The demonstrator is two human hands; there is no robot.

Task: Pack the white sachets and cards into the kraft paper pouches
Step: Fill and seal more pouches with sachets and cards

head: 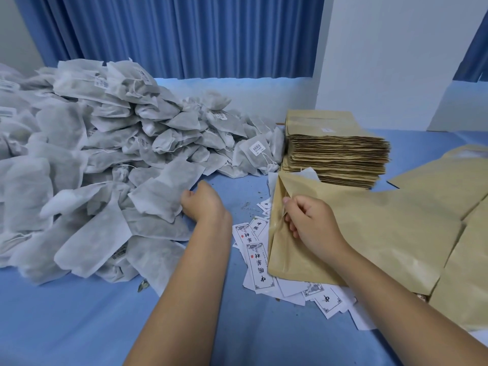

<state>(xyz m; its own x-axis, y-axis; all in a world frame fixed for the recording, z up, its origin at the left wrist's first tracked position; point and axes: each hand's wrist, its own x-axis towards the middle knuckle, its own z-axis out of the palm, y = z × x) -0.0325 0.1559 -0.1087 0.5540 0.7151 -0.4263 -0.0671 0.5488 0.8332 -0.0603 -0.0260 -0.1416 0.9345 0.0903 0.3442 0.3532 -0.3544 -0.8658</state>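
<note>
A blue-covered table [79, 326] is seen from above, with both bare forearms reaching in from the near edge. The left half of the table is taken up by a large pile of sachets [87, 143], white and soft, some bearing small barcode labels.

At the near right edge of that pile, one sachet [163, 196] is gripped by the left hand [204, 206]; the fingers are curled round its right edge and the thumb is raised above it. The sachet lies tilted against the pile.

To the right, an open pouch [369, 233] of brown paper is held by the right hand [313, 224]. Its mouth faces left, and the upper edge of the mouth is pinched between the curled fingers and thumb, so that the opening is lifted apart. A white paper corner [307, 173] shows at the pouch's far edge; whether it sits inside cannot be told.

Under and just left of the pouch, loose cards [257, 262] with black printed characters are scattered on the table. Beyond the pouch, a tall stack of pouches [335, 151] stands just beside the sachet pile. Further flat pouches [449, 180] lie at the right edge, overlapping one another.

At the far side, a pleated blue curtain [184, 35] hangs beside a white wall [383, 48].
</note>
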